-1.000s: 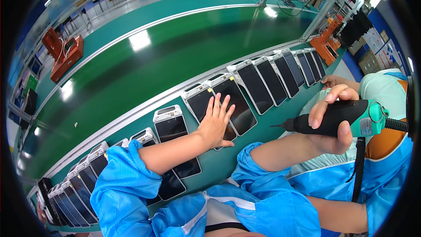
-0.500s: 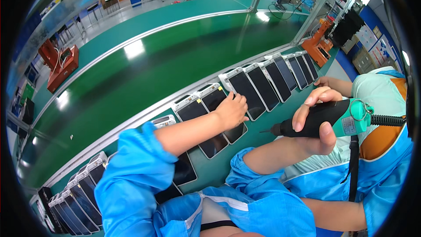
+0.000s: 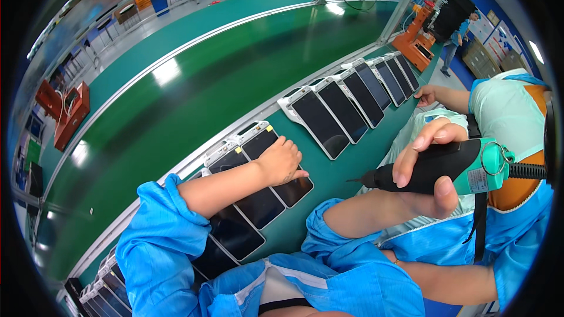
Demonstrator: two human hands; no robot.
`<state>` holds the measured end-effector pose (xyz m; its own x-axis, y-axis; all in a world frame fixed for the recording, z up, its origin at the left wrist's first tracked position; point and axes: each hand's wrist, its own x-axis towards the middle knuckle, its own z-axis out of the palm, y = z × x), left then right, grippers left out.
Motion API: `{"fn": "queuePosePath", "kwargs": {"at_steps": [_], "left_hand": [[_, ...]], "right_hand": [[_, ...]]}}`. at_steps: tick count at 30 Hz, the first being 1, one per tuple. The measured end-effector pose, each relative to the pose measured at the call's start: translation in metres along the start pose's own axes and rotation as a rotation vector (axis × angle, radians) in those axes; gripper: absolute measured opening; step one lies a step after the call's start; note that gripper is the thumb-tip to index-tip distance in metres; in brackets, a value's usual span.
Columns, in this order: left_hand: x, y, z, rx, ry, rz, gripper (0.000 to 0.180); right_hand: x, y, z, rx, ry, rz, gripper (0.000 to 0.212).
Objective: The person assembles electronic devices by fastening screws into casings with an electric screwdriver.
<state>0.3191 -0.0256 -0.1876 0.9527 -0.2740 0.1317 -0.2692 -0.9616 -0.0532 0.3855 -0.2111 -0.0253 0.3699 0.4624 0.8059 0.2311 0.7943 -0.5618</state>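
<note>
My right hand point(image 3: 432, 161) is wrapped round a black and green electric screwdriver point(image 3: 446, 167). Its thin bit points left, clear of the devices. My left hand point(image 3: 281, 161) lies with curled fingers at the right edge of a flat device point(image 3: 296, 191), which has a dark screen, a white frame and a yellow tag. The thumb sticks out to the right, and the fingertips are partly hidden. Beside it, a second tagged device point(image 3: 258, 208) lies partly beneath my left wrist. More dark-screened devices point(image 3: 238, 232) continue down-left, partly covered by my blue sleeve.
To the right, past a gap, several similar devices point(image 3: 320, 123) overlap in a row. A green conveyor belt point(image 3: 205, 94) runs behind a metal rail. Orange fixtures point(image 3: 73, 114) stand at both ends. A co-worker in blue point(image 3: 505, 111) sits close on my right, one hand near the row.
My left hand has moved left, and the two tagged devices have slid left with it, widening the gap to the right-hand row. The screwdriver stays held in my right hand. The view has shifted slightly.
</note>
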Motion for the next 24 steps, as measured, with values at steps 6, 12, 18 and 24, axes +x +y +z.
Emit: {"fn": "queuePosePath", "kwargs": {"at_steps": [6,12,18,24], "left_hand": [[0.053,-0.007,-0.004,0.052,0.221,0.221,0.052],[0.099,-0.010,0.024,0.047,-0.043,-0.112,0.071],[0.089,-0.002,0.025,0.071,0.020,-0.112,0.073],[0.068,-0.001,0.005,0.048,-0.227,-0.168,0.072]], "right_hand": [[0.001,0.002,-0.002,-0.117,0.015,0.021,0.046],[0.002,0.001,-0.003,-0.062,-0.015,0.090,0.049],[0.004,0.001,-0.013,-0.122,-0.081,0.002,0.050],[0.005,0.003,-0.011,-0.115,-0.069,0.022,0.050]]}}
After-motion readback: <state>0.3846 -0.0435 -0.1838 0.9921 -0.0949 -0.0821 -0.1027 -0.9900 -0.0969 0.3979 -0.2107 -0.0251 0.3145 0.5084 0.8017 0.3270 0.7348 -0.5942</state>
